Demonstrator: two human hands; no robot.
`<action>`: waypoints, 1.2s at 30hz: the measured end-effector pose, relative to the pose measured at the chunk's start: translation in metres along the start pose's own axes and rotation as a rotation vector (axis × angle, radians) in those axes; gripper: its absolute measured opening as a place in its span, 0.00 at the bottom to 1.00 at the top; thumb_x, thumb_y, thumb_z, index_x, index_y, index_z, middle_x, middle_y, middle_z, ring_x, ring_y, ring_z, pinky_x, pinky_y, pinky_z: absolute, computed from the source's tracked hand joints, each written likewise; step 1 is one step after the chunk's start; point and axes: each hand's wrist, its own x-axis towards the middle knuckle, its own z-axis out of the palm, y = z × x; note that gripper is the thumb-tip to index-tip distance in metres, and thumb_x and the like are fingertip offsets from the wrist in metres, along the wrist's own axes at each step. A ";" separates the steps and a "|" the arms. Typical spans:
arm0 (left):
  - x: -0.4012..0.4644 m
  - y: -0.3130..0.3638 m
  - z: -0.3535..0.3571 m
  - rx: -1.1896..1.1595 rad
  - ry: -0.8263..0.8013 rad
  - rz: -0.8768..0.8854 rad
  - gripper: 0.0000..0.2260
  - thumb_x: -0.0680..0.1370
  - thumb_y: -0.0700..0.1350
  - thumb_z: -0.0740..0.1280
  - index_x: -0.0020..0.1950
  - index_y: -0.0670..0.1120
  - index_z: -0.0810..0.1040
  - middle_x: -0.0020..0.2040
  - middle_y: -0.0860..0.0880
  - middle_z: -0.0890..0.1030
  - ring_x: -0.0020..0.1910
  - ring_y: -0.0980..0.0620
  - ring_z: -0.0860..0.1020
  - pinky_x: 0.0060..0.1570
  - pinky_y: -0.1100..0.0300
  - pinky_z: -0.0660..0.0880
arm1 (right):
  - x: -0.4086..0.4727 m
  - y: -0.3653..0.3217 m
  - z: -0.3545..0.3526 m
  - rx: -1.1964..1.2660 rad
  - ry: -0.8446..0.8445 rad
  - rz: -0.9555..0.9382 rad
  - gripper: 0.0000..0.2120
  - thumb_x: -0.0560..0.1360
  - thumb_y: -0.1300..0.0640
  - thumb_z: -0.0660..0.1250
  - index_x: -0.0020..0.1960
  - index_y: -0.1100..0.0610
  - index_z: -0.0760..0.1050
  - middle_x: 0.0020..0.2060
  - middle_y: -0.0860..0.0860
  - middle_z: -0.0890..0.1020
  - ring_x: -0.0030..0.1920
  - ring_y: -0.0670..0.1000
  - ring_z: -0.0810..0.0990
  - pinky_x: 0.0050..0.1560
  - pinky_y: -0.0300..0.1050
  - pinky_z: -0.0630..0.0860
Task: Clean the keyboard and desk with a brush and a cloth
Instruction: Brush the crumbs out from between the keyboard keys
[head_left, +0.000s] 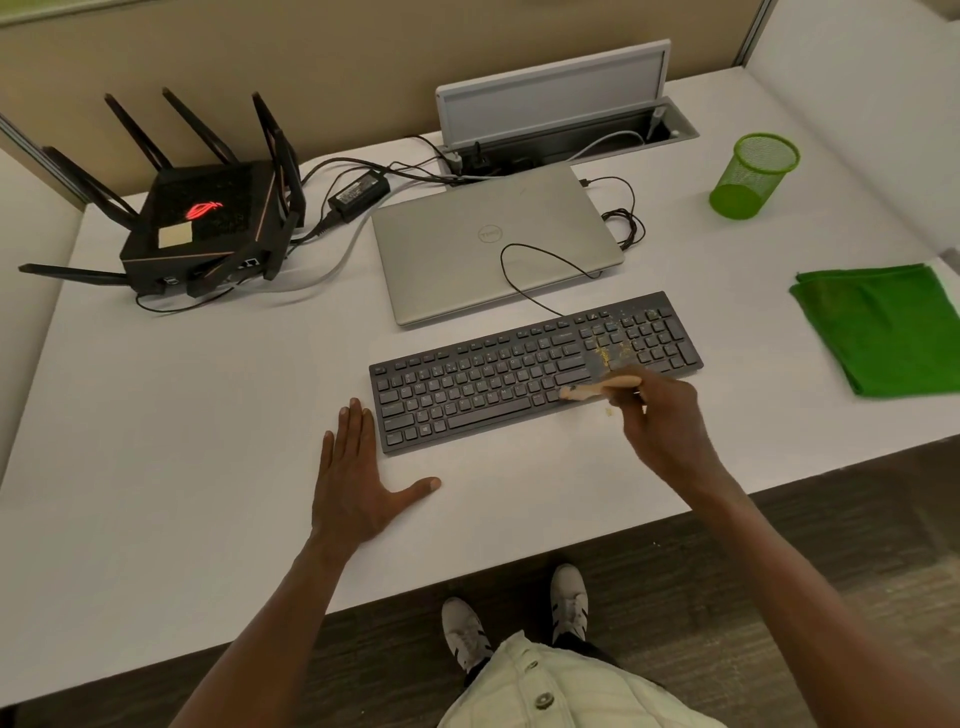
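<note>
The keyboard (535, 371) lies near the middle of the surface (208, 441), its long axis running left to right and tilted so the right end sits farther away. Yellowish crumbs (610, 349) cling to the keys toward that right end, just beyond the right hand (662, 421), which is the nearer one to them. That hand is curled around a brush (597, 388) whose blurred tip points left over the keys. The left hand (358, 478) rests flat, fingers spread, just beside the keyboard's near-left corner. The green cloth (883, 327) lies untouched, far right.
</note>
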 end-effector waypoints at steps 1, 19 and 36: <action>0.000 0.000 0.000 -0.001 -0.003 0.000 0.63 0.65 0.85 0.53 0.84 0.43 0.41 0.83 0.48 0.37 0.82 0.53 0.36 0.81 0.48 0.42 | -0.002 -0.003 0.003 -0.008 -0.047 -0.050 0.06 0.75 0.69 0.67 0.50 0.61 0.80 0.40 0.53 0.83 0.38 0.50 0.80 0.39 0.44 0.79; -0.006 0.004 -0.008 -0.140 0.013 0.013 0.61 0.66 0.84 0.54 0.82 0.46 0.33 0.81 0.50 0.30 0.80 0.54 0.31 0.81 0.49 0.39 | 0.000 0.014 0.000 -0.076 -0.132 -0.129 0.07 0.74 0.68 0.67 0.51 0.61 0.79 0.42 0.54 0.83 0.39 0.53 0.80 0.38 0.52 0.80; -0.041 0.109 0.045 -0.009 -0.038 0.242 0.55 0.74 0.80 0.52 0.83 0.40 0.41 0.83 0.45 0.36 0.82 0.49 0.37 0.80 0.52 0.40 | 0.012 0.029 -0.020 -0.048 -0.107 -0.117 0.08 0.74 0.70 0.68 0.50 0.61 0.80 0.42 0.54 0.83 0.40 0.52 0.81 0.40 0.47 0.80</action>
